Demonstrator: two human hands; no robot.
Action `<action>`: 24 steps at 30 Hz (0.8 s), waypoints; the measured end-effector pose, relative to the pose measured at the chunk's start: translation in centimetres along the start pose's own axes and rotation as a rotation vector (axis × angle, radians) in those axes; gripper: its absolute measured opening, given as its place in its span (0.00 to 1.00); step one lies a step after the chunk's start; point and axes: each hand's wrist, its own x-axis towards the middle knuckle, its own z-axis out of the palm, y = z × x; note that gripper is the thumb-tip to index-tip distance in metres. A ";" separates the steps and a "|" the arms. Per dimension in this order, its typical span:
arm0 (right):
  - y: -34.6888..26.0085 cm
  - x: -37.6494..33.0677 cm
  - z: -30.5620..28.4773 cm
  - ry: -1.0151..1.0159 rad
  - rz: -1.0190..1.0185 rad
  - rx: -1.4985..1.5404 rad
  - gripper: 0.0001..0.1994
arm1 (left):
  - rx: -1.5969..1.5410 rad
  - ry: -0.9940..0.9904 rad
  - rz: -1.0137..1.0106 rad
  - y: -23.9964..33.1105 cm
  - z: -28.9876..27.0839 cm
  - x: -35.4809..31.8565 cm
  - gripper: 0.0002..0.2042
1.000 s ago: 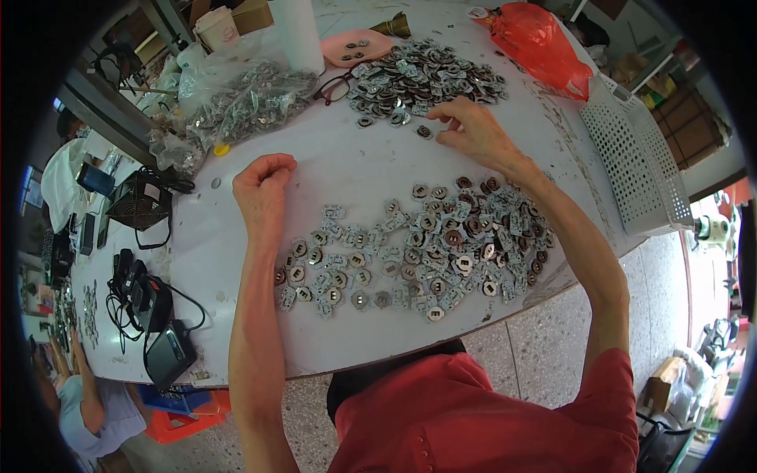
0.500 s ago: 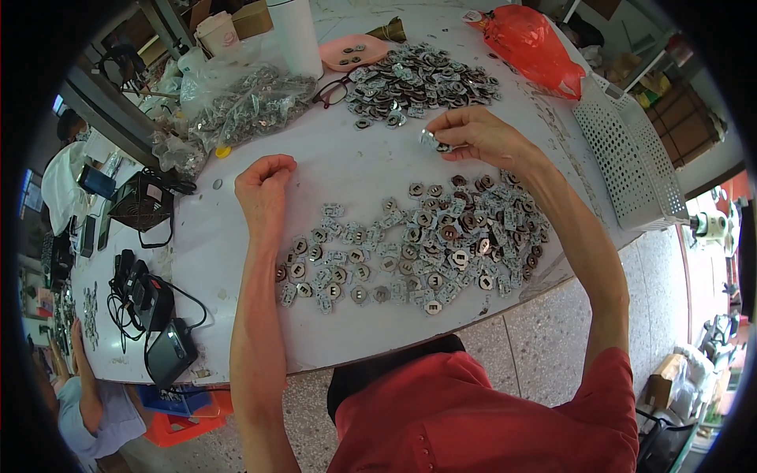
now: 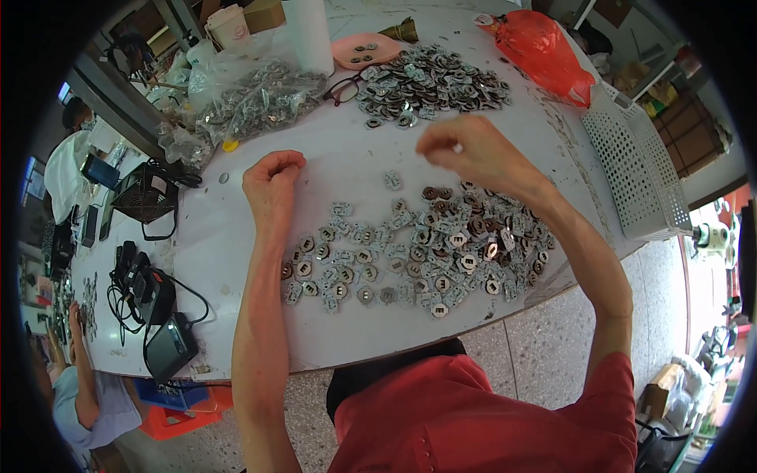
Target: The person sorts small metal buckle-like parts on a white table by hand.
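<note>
Parts [image 3: 467,262]: lower centre; heap [image 3: 434,83] upper centre.
Black box [image 3: 169,351]: lower left.
Bag [image 3: 256,102]: upper left.
Left hand [image 3: 272,185]: centre left, fingers curled, contents hidden.
Right hand [image 3: 473,158]: upper centre, fingers narrow; cannot tell if holding.
Basket [image 3: 637,162]: upper right.

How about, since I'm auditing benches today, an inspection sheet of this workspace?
Surface: white table, scuffed toward the right.
Job's things: far pile of small metallic parts; nearer spread of small metallic parts; lone part just beyond that spread.
Clutter: eyeglasses, pink tray, clear bags of metallic pieces, red plastic bag, white basket.
Hands: left hand curled shut, nothing seen in it; right hand blurred above the table, contents unclear.
Cables: black cords, tangled beside black adapters on the left.
Surroundings: another person at lower left; speckled floor below.
</note>
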 end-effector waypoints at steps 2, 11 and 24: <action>2.5 2.7 0.6 0.249 -0.049 -0.141 0.10 | 0.007 -0.002 0.005 0.2 0.2 0.1 0.08; 6.6 5.4 2.0 0.381 0.054 -0.466 0.11 | -0.020 0.010 0.001 -0.1 0.1 0.1 0.08; 7.2 5.0 1.5 0.391 -0.051 -0.429 0.10 | -0.003 0.014 -0.001 -0.1 0.3 0.1 0.08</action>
